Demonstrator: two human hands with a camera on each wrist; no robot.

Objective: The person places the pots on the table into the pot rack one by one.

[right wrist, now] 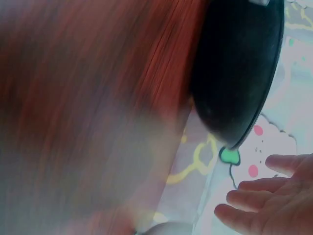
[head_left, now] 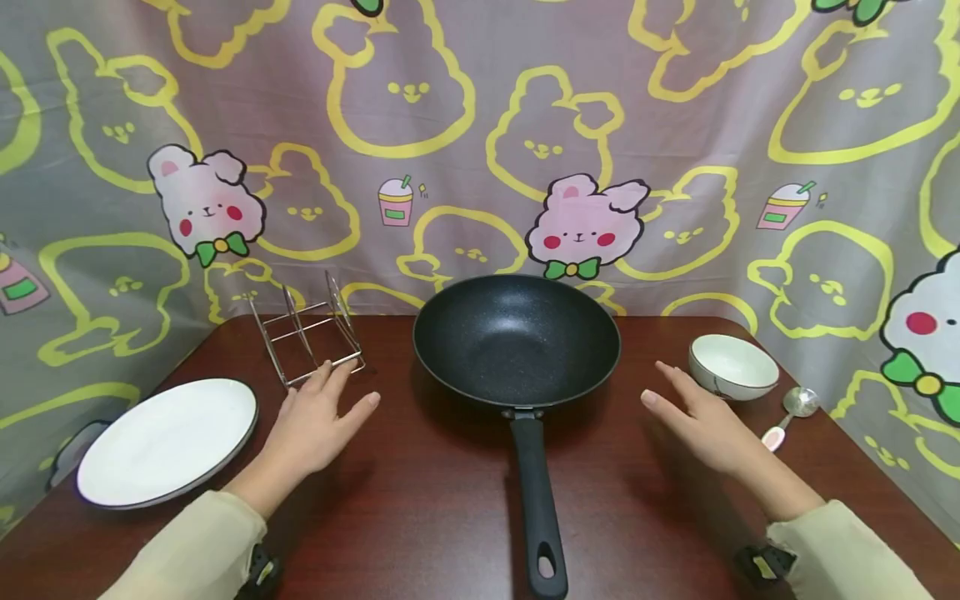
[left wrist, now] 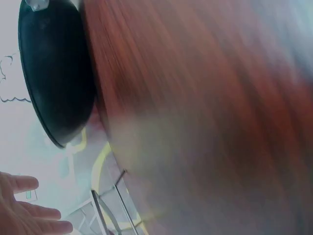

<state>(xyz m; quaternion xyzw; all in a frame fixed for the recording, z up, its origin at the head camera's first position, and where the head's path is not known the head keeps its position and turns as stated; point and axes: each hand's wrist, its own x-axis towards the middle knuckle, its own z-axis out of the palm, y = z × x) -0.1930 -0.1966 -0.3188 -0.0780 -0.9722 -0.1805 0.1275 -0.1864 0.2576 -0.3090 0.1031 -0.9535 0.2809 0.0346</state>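
Both hands are hovering flat over the table, fingers straight and holding nothing: left hand (head_left: pixel 318 421) by the wire rack (head_left: pixel 309 337), right hand (head_left: pixel 697 421) near the white bowl (head_left: pixel 733 365). Black wok (head_left: pixel 516 337) is sitting dead center between them, its handle (head_left: pixel 536 496) pointing at the person. I'd be gripping that handle firmly, since it's looking heavy.

Both arms in loose pale beige long sleeves, cuffs ending just short of each wrist. Left hand (head_left: pixel 311 425) and right hand (head_left: pixel 705 425) bare: no gloves visible. Black strapped unit with a yellow-white patch under each cuff (wrist camera mounts, presumably).
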